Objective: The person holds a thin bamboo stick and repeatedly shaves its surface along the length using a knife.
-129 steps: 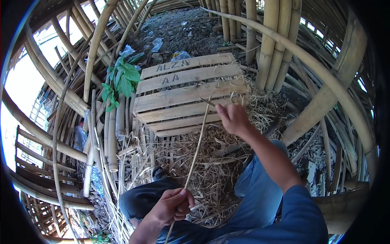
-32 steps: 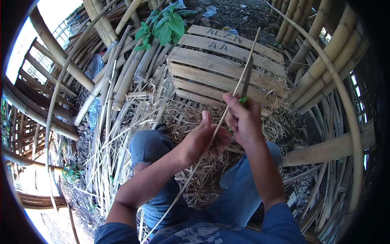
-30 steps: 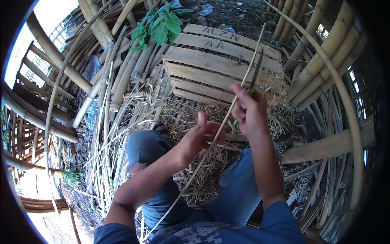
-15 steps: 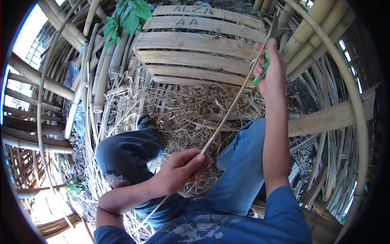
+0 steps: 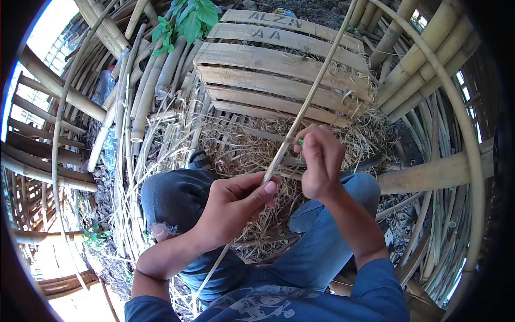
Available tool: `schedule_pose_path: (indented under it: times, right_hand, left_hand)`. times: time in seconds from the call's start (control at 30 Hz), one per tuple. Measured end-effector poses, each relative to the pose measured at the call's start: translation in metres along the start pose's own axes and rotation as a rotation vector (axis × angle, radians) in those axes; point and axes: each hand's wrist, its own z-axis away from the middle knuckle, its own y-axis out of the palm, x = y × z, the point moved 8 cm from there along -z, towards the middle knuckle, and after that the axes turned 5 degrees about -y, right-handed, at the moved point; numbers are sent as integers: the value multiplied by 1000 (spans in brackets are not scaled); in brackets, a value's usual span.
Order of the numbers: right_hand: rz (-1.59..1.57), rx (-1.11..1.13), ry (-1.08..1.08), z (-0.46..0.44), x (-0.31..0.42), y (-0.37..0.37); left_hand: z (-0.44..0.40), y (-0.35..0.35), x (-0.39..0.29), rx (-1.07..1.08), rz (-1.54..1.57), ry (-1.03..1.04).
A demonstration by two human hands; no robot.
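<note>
A long, slim, pale strip (image 5: pixel 313 90) slants from one o'clock to seven o'clock, gripped by the left hand (image 5: pixel 236 206), while the knife (image 5: pixel 301 142), mostly hidden in the right hand (image 5: pixel 322 158), shows green towards two o'clock.

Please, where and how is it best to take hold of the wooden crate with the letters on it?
I would grip the wooden crate at its left end, coming from the left, fingers hooked into the gaps between its slats. That end looks mostly bare, while curled shavings crowd the right end.
</note>
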Motion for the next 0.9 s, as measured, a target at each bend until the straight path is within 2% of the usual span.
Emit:
schedule_pose_path:
  times: [0.07, 0.17, 0.2, 0.3, 0.6, 0.83, 0.9]
  right_hand:
    - [65, -40, -43, 5, 5, 2]
    - [161, -102, -271, 12, 18, 7]
    - [163, -104, -271, 12, 16, 7]
    - [414, -132, -516, 13, 29, 12]
    - [557, -134, -644, 10, 32, 22]
    - [619, -121, -659, 8, 28, 23]
    - [743, -176, -533, -2, 11, 14]
  left_hand:
    - [-1, -1, 3, 22, 47, 4]
    - [0, 0, 3, 37, 107, -2]
    - [0, 0, 4, 31, 121, -12]
    - [2, 2, 3, 2, 120, -31]
    - [4, -4, 0, -25, 135, -44]
    - [5, -6, -1, -21, 158, -68]
    - [6, -5, 3, 5, 190, -127]
